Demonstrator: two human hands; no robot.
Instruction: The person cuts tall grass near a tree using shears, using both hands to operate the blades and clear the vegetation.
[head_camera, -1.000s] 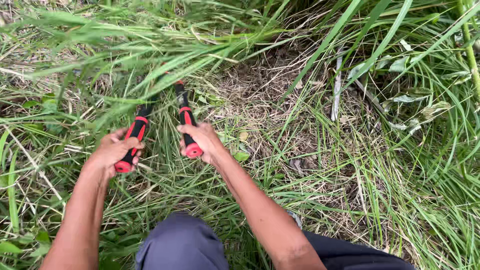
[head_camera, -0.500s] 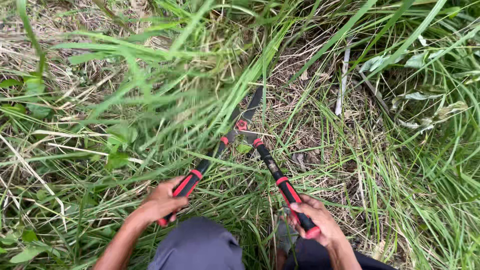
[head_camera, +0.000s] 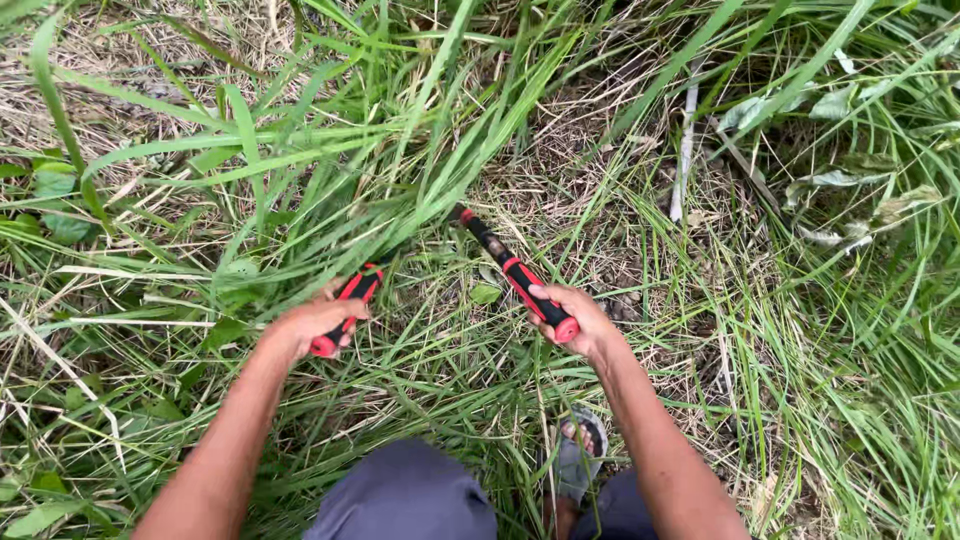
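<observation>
All around me is tall green grass (head_camera: 330, 170), its long blades arching over a mat of dry straw (head_camera: 590, 140). Even daylight falls across the ground. A pale dead stalk (head_camera: 683, 150) stands upright among wilted leaves (head_camera: 850, 190) ahead.

1. Ground (head_camera: 640, 260): matted dry straw (head_camera: 590, 130), bare patch near centre, toward 1 o'clock.
2. Tall green grass (head_camera: 300, 150) from 9 to 12 o'clock.
3. More grass (head_camera: 880, 330) at 3 o'clock.
4. Sandalled foot (head_camera: 578, 462) at 6 o'clock.
</observation>
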